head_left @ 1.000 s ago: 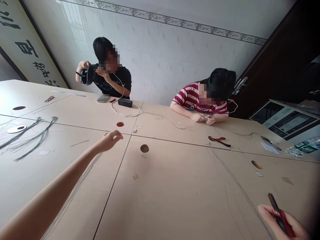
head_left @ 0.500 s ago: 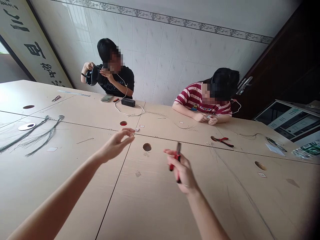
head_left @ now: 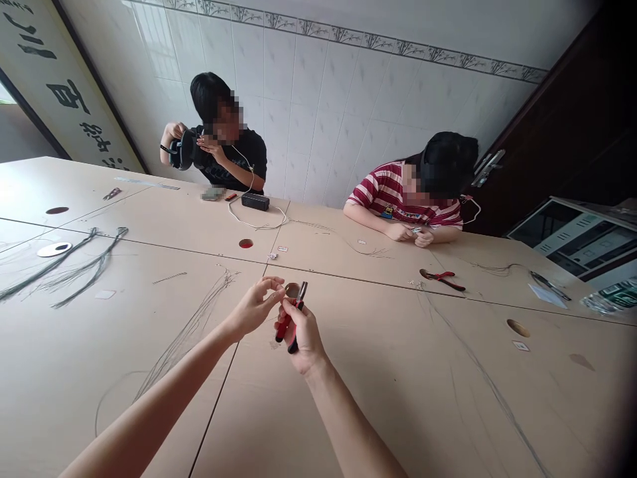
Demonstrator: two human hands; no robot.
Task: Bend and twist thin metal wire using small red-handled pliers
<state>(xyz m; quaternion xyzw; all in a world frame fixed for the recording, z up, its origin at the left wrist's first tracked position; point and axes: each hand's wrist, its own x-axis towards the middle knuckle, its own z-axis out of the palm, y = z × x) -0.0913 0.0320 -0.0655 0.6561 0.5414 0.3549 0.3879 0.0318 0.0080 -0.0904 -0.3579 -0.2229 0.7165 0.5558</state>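
Observation:
My right hand (head_left: pixel 304 335) is wrapped round a pair of pliers (head_left: pixel 301 294) with red and black handles, their jaws pointing up and away from me. Close beside it on the left, my left hand (head_left: pixel 256 305) has its thumb and fingertips drawn together in a pinch. Whatever sits in that pinch is too small to make out. The fingertips of both hands nearly meet in front of a round table hole (head_left: pixel 292 289). Left of my left forearm lies a spread bundle of thin wires (head_left: pixel 184 328).
Two people sit across the table (head_left: pixel 398 398), one holding a dark headset (head_left: pixel 185 149). Other pliers (head_left: pixel 442 279) lie at the right, near a plastic bottle (head_left: pixel 612 295). Dark wire bundles (head_left: pixel 99 265) rest at the left. A black box (head_left: pixel 255 202) with a white cable stands far back.
My right hand has brought the pliers left, up to my left hand. My left hand has shifted right and nearer to me, so the wire bundle beside my forearm now shows.

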